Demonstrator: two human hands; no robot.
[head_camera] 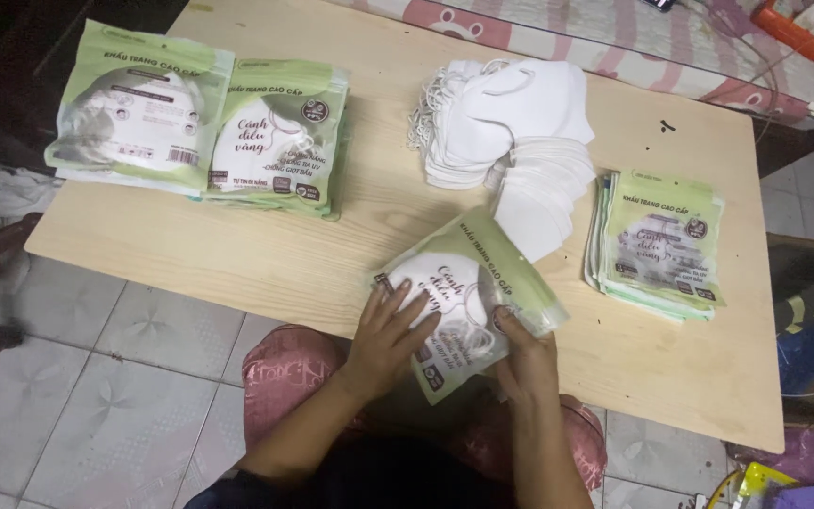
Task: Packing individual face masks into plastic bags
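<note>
Pinching a filled green-and-white mask pouch (468, 297) at the near table (266, 254) edge, left hand (390, 332) flat on its face, fingers spread, right hand (523, 351) curled gripping its right edge; looks light, floppy, slick, best held by edges.

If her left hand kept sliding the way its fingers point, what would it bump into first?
The left hand lies flat on the green pouch, fingers pointing up-right. Past the pouch, it would probably meet the fanned white masks first.
</note>
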